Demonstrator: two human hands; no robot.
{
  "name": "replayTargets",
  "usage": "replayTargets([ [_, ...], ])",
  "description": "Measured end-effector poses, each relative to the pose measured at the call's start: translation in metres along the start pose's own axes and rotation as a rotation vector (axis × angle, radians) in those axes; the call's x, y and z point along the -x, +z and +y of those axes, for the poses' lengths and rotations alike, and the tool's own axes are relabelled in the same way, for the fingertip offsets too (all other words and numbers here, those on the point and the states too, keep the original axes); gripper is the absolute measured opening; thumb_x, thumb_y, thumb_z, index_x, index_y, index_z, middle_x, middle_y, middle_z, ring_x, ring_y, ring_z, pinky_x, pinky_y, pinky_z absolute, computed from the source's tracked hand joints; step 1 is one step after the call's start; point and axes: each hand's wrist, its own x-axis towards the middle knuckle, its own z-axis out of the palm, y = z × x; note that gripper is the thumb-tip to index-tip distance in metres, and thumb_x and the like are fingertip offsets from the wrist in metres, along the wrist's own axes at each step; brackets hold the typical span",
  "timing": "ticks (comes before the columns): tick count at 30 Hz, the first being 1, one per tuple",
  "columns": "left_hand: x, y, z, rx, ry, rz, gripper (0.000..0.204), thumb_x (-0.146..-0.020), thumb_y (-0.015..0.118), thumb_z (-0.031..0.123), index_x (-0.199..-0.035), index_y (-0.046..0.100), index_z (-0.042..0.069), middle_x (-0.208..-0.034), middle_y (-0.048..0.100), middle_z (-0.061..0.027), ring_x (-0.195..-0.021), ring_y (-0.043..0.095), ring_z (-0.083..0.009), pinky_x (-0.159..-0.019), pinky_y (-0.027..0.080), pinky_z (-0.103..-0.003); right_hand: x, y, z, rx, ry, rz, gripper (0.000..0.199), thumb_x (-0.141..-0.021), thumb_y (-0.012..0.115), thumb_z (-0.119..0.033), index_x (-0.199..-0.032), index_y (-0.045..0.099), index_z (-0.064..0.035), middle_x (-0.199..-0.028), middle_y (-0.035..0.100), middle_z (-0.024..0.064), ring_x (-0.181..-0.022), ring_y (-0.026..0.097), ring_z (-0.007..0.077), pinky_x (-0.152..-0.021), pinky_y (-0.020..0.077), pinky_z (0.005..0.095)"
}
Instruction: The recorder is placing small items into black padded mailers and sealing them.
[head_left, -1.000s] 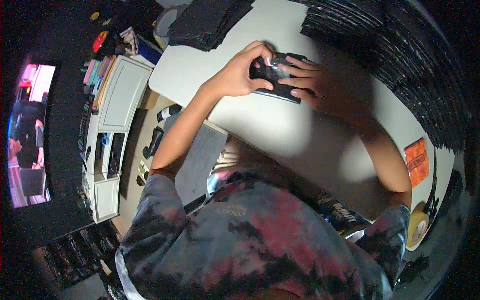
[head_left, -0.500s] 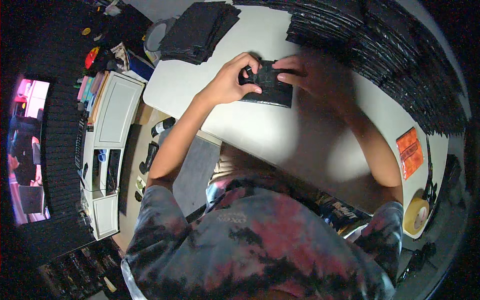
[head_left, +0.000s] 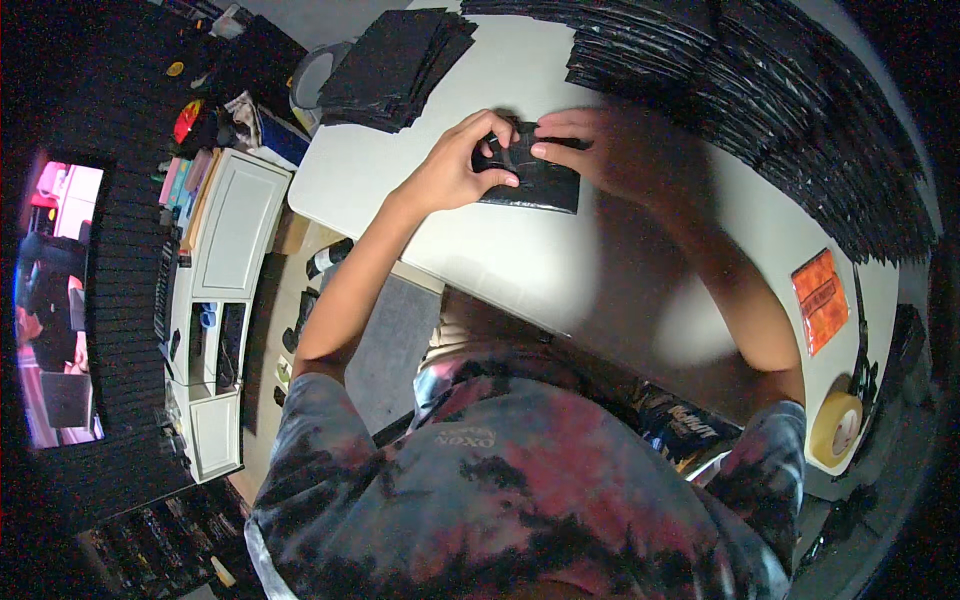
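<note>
A flat, glossy black plastic packet [head_left: 545,187] lies on the white table [head_left: 480,255] in front of me. My left hand [head_left: 468,160] grips its left side, with the fingers curled over the top and the thumb along the near edge. Over its far right part, my right hand [head_left: 600,150] pinches at the packet with fingertips and thumb close together. That hand is in deep shadow, so its exact hold is hard to make out.
A pile of flat black packets [head_left: 395,70] sits at the far left of the table. Long overlapping rows of black packets [head_left: 720,90] curve along the far right side. An orange packet [head_left: 821,302] and a roll of tape [head_left: 836,430] lie at the right edge. A white cabinet [head_left: 235,220] stands left.
My right hand has shifted slightly left over the black packet, its fingertips nearer my left hand. My left hand keeps its grip, and the packet has barely moved.
</note>
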Motion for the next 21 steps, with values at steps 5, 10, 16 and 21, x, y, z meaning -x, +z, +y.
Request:
replayTargets([
  [5,0.002,0.000,0.000,-0.029,-0.015,-0.004,0.050,-0.072,0.092,0.012,-0.104,0.054,0.008,-0.111,0.066,-0.0075,-0.100,0.063,-0.0249,-0.080,0.050,-0.035,-0.003,-0.002,-0.014,-0.415,0.331,-0.158,0.028,-0.096,0.071,-0.026,-0.111,0.076,-0.0028,-0.112,0.077,0.0112,-0.103,0.074,0.0223,-0.092,0.0561,0.0335],
  [10,-0.001,0.001,0.003,-0.006,-0.062,0.012,0.053,-0.072,0.093,0.011,-0.112,0.058,0.007,-0.114,0.069,-0.0067,-0.100,0.063,-0.0188,-0.084,0.051,-0.032,-0.001,-0.001,-0.007,-0.326,0.218,-0.063,0.023,-0.096,0.071,-0.024,-0.104,0.074,-0.0034,-0.104,0.077,0.0123,-0.093,0.074,0.0251,-0.084,0.0572,0.0370],
  [16,0.002,0.002,0.005,-0.003,-0.102,0.027,0.068,-0.072,0.093,0.010,-0.130,0.058,0.008,-0.115,0.071,-0.0064,-0.107,0.066,-0.0184,-0.084,0.052,-0.032,-0.011,-0.031,-0.041,0.152,0.139,-0.017,0.014,-0.096,0.068,-0.018,-0.101,0.071,-0.0054,-0.113,0.075,0.0131,-0.105,0.070,0.0319,-0.093,0.0551,0.0411],
  [21,0.004,0.006,0.002,-0.011,-0.142,0.091,0.072,-0.072,0.094,0.011,-0.134,0.058,0.008,-0.112,0.073,-0.0069,-0.104,0.066,-0.0171,-0.083,0.052,-0.031,-0.019,-0.068,-0.069,0.395,-0.156,0.045,0.009,-0.094,0.069,-0.017,-0.096,0.068,-0.0074,-0.116,0.072,0.0105,-0.109,0.068,0.0312,-0.093,0.0547,0.0431],
])
